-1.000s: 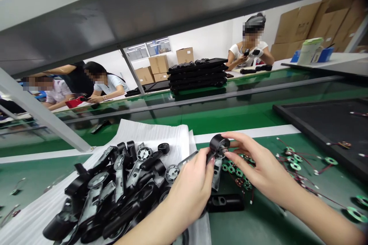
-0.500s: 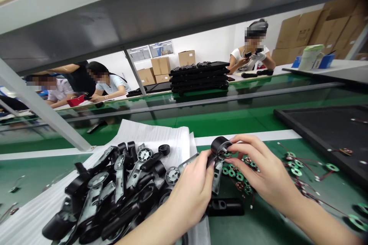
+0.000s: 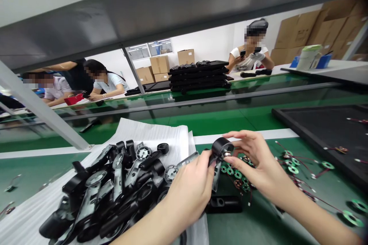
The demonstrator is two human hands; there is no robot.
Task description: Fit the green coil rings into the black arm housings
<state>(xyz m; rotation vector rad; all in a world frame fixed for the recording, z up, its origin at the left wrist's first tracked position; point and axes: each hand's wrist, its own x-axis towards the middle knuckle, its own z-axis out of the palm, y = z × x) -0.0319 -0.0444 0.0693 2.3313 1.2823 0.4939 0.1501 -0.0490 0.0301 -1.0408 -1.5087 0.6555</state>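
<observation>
My left hand [image 3: 191, 189] is closed around the arm of a black plastic part [image 3: 220, 149] with a round cup-shaped head, holding it above the green bench. My right hand [image 3: 255, 162] pinches the rim of that round head, fingers curled at its open end; whether a small piece sits between the fingertips I cannot make out. Just below and right of the hands lie several small green ring coils with red wires [image 3: 293, 168]. A pile of the same black parts [image 3: 115, 191] rests on white foam sheet [image 3: 155, 134] to the left.
One loose black part [image 3: 224, 203] lies on the bench under my hands. A black tray [image 3: 330, 130] sits at the right. Beyond the green conveyor [image 3: 218, 116] stand stacked black trays [image 3: 198, 74], cardboard boxes, and other people working. A metal shelf runs overhead.
My right hand's fingers have shifted slightly on the round head of the part. The part and my left hand stay nearly in the same place.
</observation>
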